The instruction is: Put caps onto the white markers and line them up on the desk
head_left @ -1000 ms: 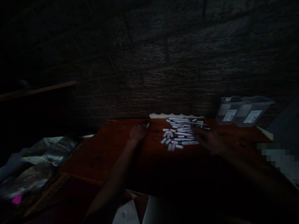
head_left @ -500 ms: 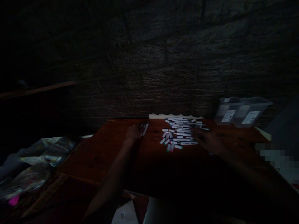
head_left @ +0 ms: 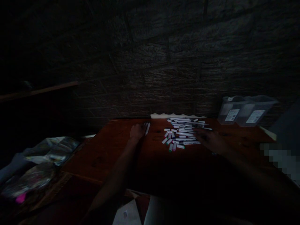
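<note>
Dim light hides much of the finger detail. My left hand (head_left: 137, 131) rests on the left half of the wooden table, its fingers closed against a few white markers (head_left: 147, 128) that point away from me. My right hand (head_left: 209, 138) reaches in from the right, fingers stretched out over the right side of a loose pile of white markers (head_left: 186, 134). Most markers in the pile lie sideways. Several short white pieces with coloured ends, seemingly marker caps (head_left: 172, 145), are scattered at its near left edge.
Two clear plastic containers (head_left: 248, 111) with labels stand at the table's back right. A pale wavy-edged strip (head_left: 178, 116) runs behind the pile, along the dark block wall (head_left: 152, 72). Crumpled plastic bags (head_left: 50, 150) lie left of the wooden table (head_left: 93, 156).
The whole view has shifted slightly, so everything sits a little further right. Both hands stay at almost the same places beside the markers.
</note>
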`<state>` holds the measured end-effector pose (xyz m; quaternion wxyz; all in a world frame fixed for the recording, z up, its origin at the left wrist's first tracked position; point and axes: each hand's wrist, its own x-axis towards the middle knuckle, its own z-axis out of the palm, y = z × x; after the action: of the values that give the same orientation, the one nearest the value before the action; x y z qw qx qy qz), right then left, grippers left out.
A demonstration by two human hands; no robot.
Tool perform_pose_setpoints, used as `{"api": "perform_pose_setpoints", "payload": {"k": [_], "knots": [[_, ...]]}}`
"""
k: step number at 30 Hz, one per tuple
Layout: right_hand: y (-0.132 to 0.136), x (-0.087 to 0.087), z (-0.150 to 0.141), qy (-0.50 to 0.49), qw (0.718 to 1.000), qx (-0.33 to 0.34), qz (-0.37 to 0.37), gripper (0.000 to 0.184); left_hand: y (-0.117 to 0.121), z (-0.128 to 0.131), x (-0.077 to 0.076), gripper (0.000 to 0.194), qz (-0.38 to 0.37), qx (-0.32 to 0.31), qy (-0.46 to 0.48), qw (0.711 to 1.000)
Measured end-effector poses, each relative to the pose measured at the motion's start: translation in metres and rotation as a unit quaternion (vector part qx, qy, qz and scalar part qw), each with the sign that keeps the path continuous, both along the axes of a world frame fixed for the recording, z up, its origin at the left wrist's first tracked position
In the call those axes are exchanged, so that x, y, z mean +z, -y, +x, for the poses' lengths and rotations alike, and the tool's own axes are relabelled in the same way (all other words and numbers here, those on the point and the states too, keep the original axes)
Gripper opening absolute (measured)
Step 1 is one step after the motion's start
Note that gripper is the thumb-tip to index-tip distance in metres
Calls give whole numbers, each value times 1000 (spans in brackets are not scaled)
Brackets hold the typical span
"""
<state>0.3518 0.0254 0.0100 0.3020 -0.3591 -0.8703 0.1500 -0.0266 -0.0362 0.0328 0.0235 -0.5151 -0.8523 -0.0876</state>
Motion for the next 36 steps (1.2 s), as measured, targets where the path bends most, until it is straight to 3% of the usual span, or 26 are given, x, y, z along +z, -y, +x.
{"api": "perform_pose_setpoints", "payload": {"k": [7, 14, 22, 36], "knots": [[0, 1, 0, 2, 1000, 4, 9, 31, 1, 3, 0, 42, -3, -2, 10, 1000], [1, 1, 0, 7, 1000, -4, 6, 32, 3, 7, 1, 54, -3, -13, 8, 1000], [2, 3, 0, 6, 1000, -4, 4, 32, 3, 13, -1, 52, -7, 11, 0, 1000], [-8, -2, 8, 31, 999, -6, 11, 29, 1, -2, -4, 49, -2, 50, 2, 999]]}}
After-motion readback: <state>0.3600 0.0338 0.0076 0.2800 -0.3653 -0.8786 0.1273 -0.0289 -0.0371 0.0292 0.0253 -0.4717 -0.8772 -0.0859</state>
